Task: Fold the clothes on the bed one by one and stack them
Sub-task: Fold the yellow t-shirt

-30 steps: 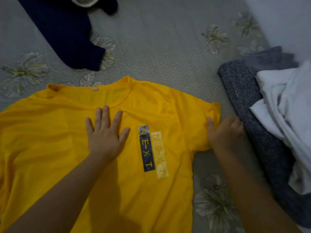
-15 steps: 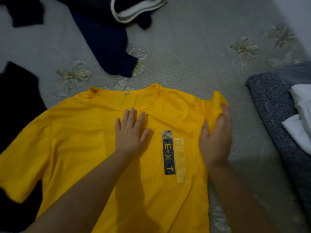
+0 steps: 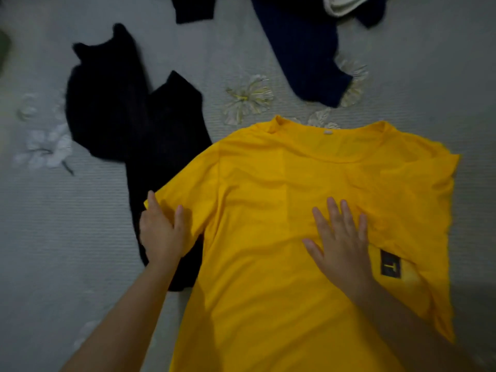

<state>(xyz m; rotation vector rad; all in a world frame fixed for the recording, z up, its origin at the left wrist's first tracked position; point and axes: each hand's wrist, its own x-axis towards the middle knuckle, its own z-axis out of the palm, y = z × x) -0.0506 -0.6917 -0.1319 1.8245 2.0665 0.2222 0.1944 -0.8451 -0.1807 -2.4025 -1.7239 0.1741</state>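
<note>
Left hand (image 3: 162, 233) is taking hold of the yellow shirt's (image 3: 257, 237) left sleeve, likely to fold it inward, while the right hand (image 3: 341, 241) is pressing flat, fingers spread, on the chest to steady it on the bed (image 3: 67, 237). Since half a second ago, the right side has been folded over, hiding most of the logo.

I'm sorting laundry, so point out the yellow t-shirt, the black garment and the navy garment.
Yellow t-shirt (image 3: 255, 237), head view, on the chest fabric.
Black garment (image 3: 128, 116), head view, on its middle.
Navy garment (image 3: 303, 49), head view, on its long dark panel.
</note>
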